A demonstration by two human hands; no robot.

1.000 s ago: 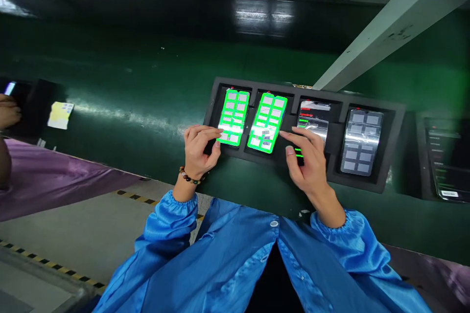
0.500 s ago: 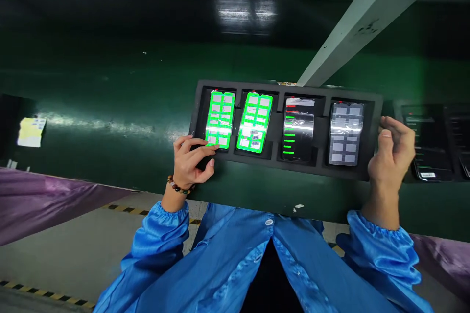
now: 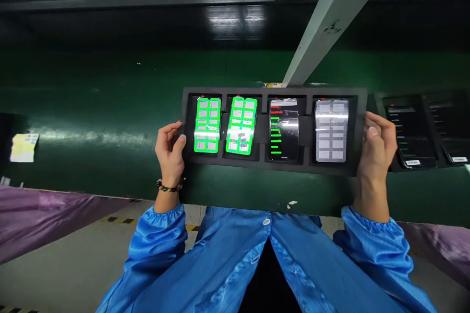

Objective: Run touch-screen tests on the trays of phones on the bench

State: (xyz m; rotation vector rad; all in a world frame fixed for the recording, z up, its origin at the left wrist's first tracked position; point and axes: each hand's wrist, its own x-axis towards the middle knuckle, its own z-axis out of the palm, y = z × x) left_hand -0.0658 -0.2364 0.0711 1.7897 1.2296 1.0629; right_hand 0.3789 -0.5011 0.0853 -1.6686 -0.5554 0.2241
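A: Both hands on the tray (image 3: 263, 129)! Left hand (image 3: 169, 154) curled round one end, right hand (image 3: 377, 151) round the other, fingers grasping the edges.

B: And there it is, over the green table (image 3: 91, 107), right in front of the blue coat (image 3: 235, 234). Resting or lifted? I can't tell.

A: Four phones aboard, one per slot: two bright green (image 3: 207, 124), one dark with coloured bars (image 3: 288, 129), one grey (image 3: 331, 129). That second green one leans!

B: There's my worry. If one hand raises its end higher, a loose phone could slide, maybe climb its slot wall.

A: Tight on the right, too: more phones (image 3: 411, 139) just beside those knuckles. A careless swing could knock them.

B: And the slanting post (image 3: 323, 19) looks close behind; shove too far forward and the tray might bump it.
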